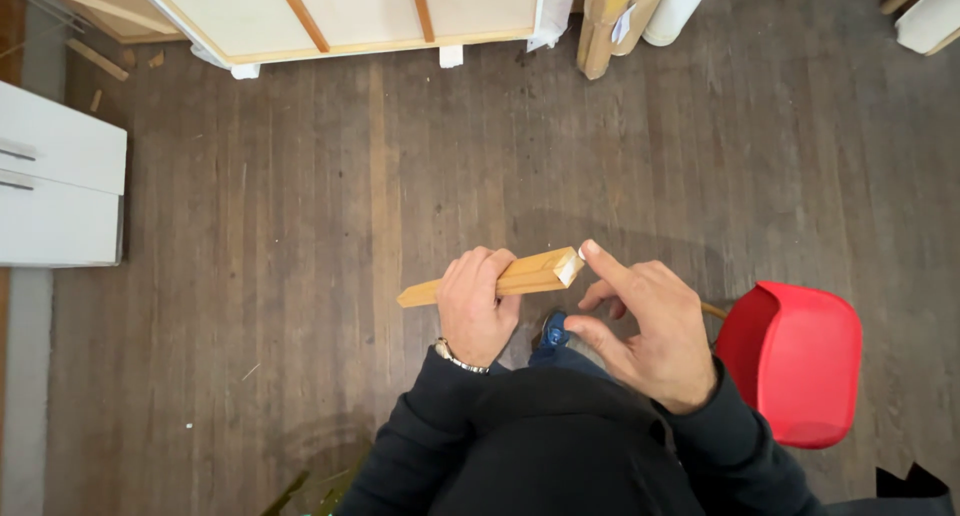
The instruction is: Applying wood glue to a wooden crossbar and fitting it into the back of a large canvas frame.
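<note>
While wrapped tight around a short wooden bar (495,276), left hand (476,314) held out over the wood floor (300,276), just in front of the body. Right hand (645,328) open, holding nothing, one fingertip (590,248) touching the white end of the bar. Red chair (795,361) close by on the right, white cabinet (55,186) far off to the left.

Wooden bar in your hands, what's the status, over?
Left hand gripping wooden bar mid-length, held level. Right hand open, index fingertip on the bar's pale end. Red chair at right, wooden floor below; nothing blocking.
</note>
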